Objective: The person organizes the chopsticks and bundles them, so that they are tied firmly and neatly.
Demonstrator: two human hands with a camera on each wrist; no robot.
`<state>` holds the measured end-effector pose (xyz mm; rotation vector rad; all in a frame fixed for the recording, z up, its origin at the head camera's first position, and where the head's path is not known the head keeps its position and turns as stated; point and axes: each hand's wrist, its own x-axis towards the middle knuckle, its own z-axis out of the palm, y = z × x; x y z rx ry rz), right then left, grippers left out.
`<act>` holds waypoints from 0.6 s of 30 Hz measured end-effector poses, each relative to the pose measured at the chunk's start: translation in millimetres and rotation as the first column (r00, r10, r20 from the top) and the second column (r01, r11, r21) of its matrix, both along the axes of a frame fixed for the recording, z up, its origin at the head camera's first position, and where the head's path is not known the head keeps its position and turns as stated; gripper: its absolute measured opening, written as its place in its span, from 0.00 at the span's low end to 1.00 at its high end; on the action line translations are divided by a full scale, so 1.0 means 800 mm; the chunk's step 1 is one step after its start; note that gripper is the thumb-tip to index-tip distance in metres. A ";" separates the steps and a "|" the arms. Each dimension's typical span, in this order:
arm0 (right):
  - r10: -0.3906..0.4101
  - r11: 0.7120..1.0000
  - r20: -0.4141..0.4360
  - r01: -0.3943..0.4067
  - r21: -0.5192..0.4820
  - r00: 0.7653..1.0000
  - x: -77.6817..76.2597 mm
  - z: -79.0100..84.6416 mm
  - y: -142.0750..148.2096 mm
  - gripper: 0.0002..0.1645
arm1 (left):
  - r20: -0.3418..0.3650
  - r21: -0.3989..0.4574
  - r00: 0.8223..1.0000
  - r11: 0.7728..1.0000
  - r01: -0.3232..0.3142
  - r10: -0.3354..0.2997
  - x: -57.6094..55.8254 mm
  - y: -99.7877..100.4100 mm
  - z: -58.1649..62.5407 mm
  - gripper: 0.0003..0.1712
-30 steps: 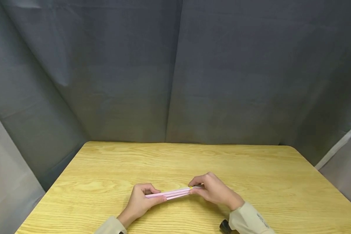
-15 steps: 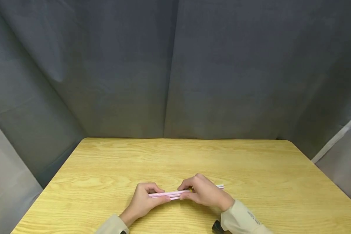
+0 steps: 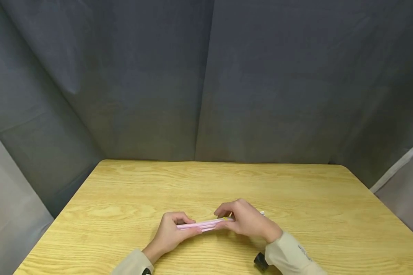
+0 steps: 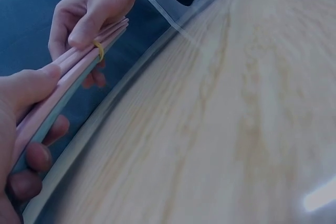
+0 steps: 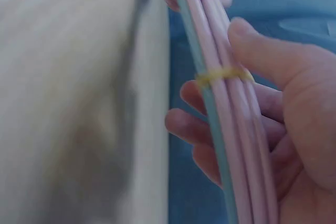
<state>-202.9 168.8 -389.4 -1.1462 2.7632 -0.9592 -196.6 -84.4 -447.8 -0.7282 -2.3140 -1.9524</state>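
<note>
A bundle of slim straws [image 3: 208, 224], several pink and one pale blue-green, is held just above the table [image 3: 158, 183]. My left hand [image 3: 170, 232] pinches its left part, with the thumb on the near side. A thin yellow rubber band [image 5: 223, 75] wraps the bundle towards its right end. Beside the band, my right hand [image 3: 246, 220] holds the bundle, thumb in front and fingers behind. White straw tips show beyond the right knuckles in the head view. The straws' left ends are hidden in the left palm.
Grey curtains [image 3: 141, 95] hang behind the wood-grain table and down both sides. A black wrist device [image 3: 260, 262] sits at the right sleeve [image 3: 290, 254], close to the tabletop.
From the band, the right hand moved left along the bundle, covering part of the band, then slightly back right. The straws' right tips now show past that hand. The left hand keeps its grip.
</note>
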 end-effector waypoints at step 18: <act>0.014 0.999 -0.017 -0.013 0.053 1.000 -0.006 0.004 0.014 0.08 | -0.025 0.009 0.995 0.996 -0.092 0.093 -0.003 0.000 0.001 0.11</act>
